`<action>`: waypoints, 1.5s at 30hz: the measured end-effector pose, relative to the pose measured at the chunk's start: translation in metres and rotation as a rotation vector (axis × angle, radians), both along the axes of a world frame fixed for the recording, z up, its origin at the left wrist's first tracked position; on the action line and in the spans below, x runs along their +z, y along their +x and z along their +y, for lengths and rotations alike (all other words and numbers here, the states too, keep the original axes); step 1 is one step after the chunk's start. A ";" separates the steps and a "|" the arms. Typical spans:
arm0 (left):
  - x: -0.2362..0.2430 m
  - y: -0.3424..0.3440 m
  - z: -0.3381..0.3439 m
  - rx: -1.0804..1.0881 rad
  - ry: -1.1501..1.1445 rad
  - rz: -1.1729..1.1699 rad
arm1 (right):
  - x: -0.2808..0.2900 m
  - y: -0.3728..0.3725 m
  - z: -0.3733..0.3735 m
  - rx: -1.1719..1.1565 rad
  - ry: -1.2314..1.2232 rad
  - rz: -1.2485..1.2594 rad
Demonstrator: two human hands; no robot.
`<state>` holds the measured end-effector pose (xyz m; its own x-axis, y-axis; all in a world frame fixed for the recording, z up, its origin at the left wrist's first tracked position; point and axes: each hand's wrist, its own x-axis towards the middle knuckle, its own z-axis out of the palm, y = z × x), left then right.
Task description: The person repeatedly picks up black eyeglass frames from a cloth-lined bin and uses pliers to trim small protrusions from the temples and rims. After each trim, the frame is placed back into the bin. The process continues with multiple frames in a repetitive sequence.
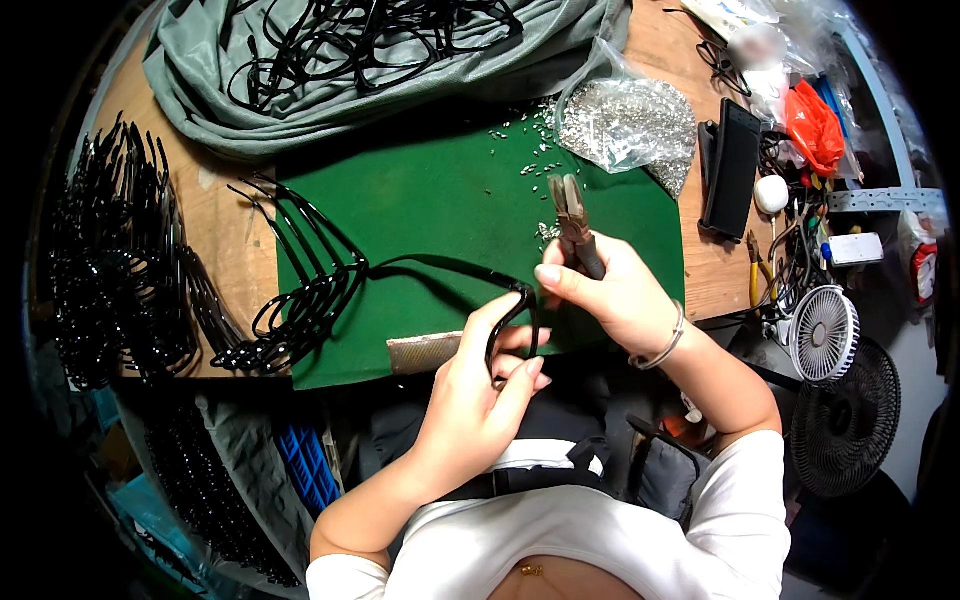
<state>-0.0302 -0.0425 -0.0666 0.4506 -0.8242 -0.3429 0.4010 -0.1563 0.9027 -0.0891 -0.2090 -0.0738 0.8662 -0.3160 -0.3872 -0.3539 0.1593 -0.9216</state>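
A black eyeglass frame [450, 264] is gripped in my left hand [478, 375], its rim between fingers and thumb near the front edge of the green mat [420, 205]. One long temple arm stretches away to the left. My right hand [625, 300] is closed round the dark handles of a pair of pliers [572, 220], jaws pointing up and away. Its thumb and forefinger are close to the frame's corner; whether they pinch a small part there I cannot tell. Tiny silver metal pieces [546, 233] lie scattered just beyond the pliers and up the mat.
Several black frames [318, 290] stand in a row at left, beside a dense pile [125, 260]. Grey cloth [210, 95] holds more frames at the back. A plastic bag of silver pieces [635, 125], a phone [732, 170], cables and a white fan [824, 335] sit right.
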 end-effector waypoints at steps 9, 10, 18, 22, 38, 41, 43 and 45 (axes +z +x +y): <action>0.002 -0.017 0.024 0.046 -0.002 0.007 | -0.018 -0.008 -0.013 0.291 -0.978 0.023; 0.006 -0.015 0.029 0.060 -0.024 0.030 | -0.019 -0.007 -0.020 0.250 -0.965 0.020; 0.000 -0.009 0.028 0.053 -0.064 0.022 | -0.016 0.008 -0.023 0.386 -1.072 0.017; -0.001 -0.010 0.027 0.044 -0.074 0.031 | -0.017 0.007 -0.025 0.442 -1.116 0.053; -0.008 -0.016 0.016 0.120 -0.117 -0.080 | 0.021 -0.001 0.014 0.161 -0.513 -0.020; -0.009 -0.023 0.010 0.141 -0.130 -0.122 | 0.017 -0.004 0.036 -0.006 -0.416 -0.202; -0.009 -0.022 0.008 0.133 -0.124 -0.156 | 0.016 -0.005 0.041 -0.126 -0.069 -0.135; -0.008 -0.022 0.011 0.114 -0.129 -0.136 | 0.022 -0.002 0.042 -0.175 0.254 -0.025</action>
